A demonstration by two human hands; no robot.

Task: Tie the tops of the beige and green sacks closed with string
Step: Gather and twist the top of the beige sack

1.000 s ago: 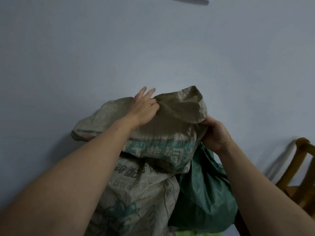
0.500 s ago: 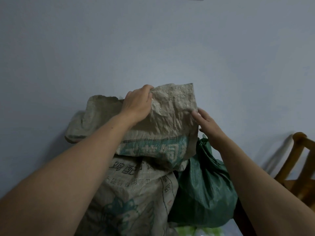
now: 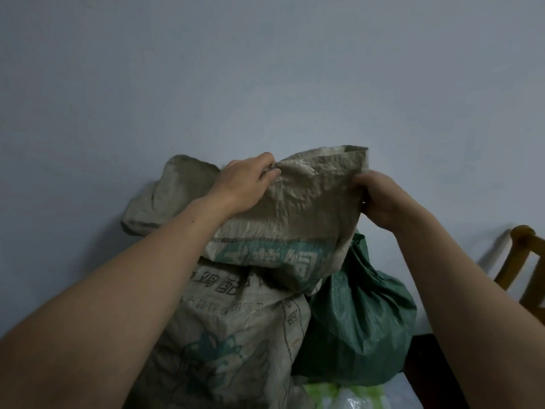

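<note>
A tall beige woven sack [image 3: 236, 320] with green print leans against the wall, its loose top flap [image 3: 309, 196] lifted and spread wide. My left hand [image 3: 244, 184] grips the flap's upper edge near its middle, fingers curled over the fabric. My right hand [image 3: 377, 199] grips the flap's right edge. A green sack [image 3: 359, 317] sits low to the right of the beige one, its top bunched together under the flap. No string is visible.
A plain pale wall [image 3: 265, 84] stands right behind the sacks. A wooden chair [image 3: 528, 267] shows at the right edge. A white and light-green plastic bag [image 3: 348, 397] lies at the bottom. A dark surface edge [image 3: 427, 367] runs under the green sack.
Both hands have shifted along the beige flap and pulled it up and wider. My right hand went from touching the edge with straight fingers to gripping it.
</note>
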